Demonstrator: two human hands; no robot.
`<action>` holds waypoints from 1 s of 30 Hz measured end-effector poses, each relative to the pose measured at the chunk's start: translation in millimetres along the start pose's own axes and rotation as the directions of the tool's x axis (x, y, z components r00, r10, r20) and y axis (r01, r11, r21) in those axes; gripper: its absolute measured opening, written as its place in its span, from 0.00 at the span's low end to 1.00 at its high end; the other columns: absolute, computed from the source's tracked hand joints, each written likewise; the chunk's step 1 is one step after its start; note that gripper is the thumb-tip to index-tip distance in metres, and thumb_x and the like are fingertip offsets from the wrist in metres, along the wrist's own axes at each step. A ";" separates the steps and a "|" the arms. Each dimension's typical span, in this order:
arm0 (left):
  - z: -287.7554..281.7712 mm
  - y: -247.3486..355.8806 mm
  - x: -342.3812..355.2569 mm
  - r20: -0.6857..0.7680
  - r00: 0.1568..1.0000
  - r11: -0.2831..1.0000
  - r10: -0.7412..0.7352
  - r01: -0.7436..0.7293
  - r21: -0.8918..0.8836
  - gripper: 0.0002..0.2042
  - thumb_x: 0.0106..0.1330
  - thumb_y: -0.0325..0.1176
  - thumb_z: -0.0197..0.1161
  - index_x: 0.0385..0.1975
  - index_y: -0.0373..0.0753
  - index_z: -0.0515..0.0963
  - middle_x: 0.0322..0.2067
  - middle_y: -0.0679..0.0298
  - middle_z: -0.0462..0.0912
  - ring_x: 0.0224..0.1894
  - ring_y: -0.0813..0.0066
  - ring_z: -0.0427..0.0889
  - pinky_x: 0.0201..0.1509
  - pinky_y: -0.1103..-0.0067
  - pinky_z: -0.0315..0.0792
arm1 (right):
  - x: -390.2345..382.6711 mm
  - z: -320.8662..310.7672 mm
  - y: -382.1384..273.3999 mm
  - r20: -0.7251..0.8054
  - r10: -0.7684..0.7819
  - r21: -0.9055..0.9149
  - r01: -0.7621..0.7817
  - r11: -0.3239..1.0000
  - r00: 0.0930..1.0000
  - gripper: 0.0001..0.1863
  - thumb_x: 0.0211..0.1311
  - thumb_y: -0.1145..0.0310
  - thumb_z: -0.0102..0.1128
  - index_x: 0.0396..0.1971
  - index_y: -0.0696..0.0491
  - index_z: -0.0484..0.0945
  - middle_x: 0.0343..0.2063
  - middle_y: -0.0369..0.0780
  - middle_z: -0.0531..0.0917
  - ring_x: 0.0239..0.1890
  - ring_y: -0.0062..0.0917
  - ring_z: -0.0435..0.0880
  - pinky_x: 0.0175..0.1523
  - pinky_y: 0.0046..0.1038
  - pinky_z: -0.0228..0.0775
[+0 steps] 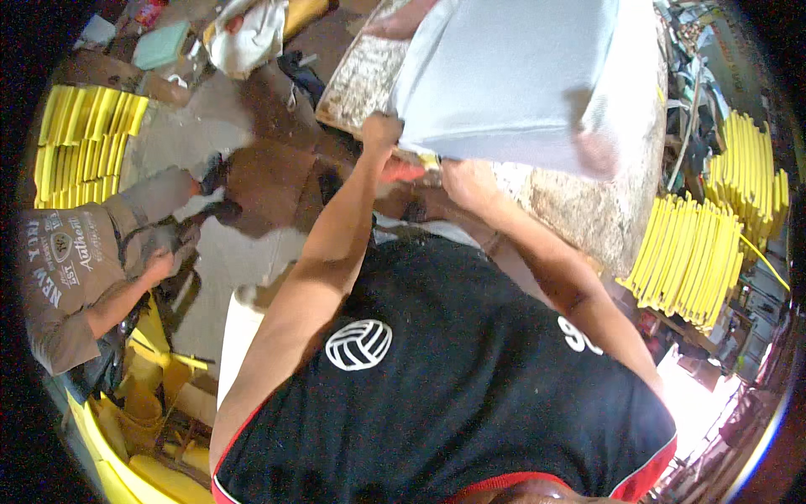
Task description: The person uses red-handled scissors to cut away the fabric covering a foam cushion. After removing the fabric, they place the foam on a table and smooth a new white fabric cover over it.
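Note:
A pale grey-blue sheet of cloth (504,76) lies stretched over a worn, stained tabletop (579,202). My left hand (382,132) is closed on its near left corner, at the table's edge. A little to the right, my right hand (468,183) is closed at the cloth's near edge; its fingertips are partly hidden. Between my hands a small yellow piece (430,160) shows beside something red (401,171) below the edge. Another person's arm (403,18) rests at the far left of the table. A blurred hand-like shape (596,153) shows at the cloth's right side.
Bundles of yellow strips stand at the right (684,260), with more behind (747,168). A further yellow stack (88,147) is at the far left. A person in a brown shirt (75,269) works on my left. Yellow containers (138,395) sit at lower left.

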State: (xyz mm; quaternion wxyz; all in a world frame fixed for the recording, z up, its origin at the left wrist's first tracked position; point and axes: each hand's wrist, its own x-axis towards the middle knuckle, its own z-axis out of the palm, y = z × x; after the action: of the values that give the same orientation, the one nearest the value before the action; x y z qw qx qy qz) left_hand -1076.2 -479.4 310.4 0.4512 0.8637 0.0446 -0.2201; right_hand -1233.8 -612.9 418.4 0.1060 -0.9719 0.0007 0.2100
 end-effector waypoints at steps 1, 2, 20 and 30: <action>8.8 -26.3 5.9 -0.075 0.990 0.991 0.122 -0.118 0.056 0.20 0.53 0.41 0.60 0.31 0.24 0.81 0.34 0.36 0.82 0.39 0.40 0.83 0.46 0.59 0.75 | 0.7 -4.2 -1.8 -0.072 -0.049 -0.018 0.048 0.999 0.996 0.07 0.53 0.73 0.56 0.25 0.62 0.78 0.28 0.55 0.80 0.35 0.50 0.81 0.43 0.48 0.71; 23.9 -85.6 29.6 -0.064 0.988 0.977 0.141 -0.128 0.171 0.20 0.53 0.41 0.60 0.31 0.24 0.80 0.34 0.36 0.82 0.39 0.40 0.83 0.46 0.60 0.75 | -4.4 -9.6 -13.7 -0.146 -0.126 -0.036 0.122 0.992 0.981 0.08 0.54 0.72 0.56 0.25 0.62 0.79 0.27 0.55 0.80 0.34 0.49 0.81 0.43 0.47 0.72; -7.4 -13.0 45.4 0.153 0.983 0.915 -0.106 0.156 -0.371 0.18 0.67 0.39 0.58 0.50 0.32 0.74 0.42 0.54 0.83 0.38 0.60 0.84 0.38 0.66 0.78 | 104.4 115.9 47.9 -0.020 0.891 0.975 -0.189 0.118 0.454 0.27 0.71 0.49 0.45 0.43 0.62 0.78 0.40 0.57 0.83 0.46 0.50 0.82 0.48 0.46 0.74; 11.0 -54.2 51.5 0.058 0.996 0.961 0.073 -0.055 -0.270 0.18 0.67 0.42 0.56 0.47 0.34 0.77 0.39 0.49 0.84 0.40 0.51 0.84 0.43 0.62 0.77 | 76.2 132.4 26.3 -0.379 0.680 0.783 -0.175 0.597 0.627 0.22 0.70 0.56 0.45 0.42 0.62 0.75 0.41 0.59 0.81 0.45 0.55 0.80 0.49 0.51 0.72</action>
State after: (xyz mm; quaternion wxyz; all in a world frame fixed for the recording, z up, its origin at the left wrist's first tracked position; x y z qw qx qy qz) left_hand -1048.6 -462.5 242.1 0.5720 0.7878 0.0309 -0.2263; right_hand -1219.5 -608.0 264.2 0.3884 -0.8348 0.3663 -0.1350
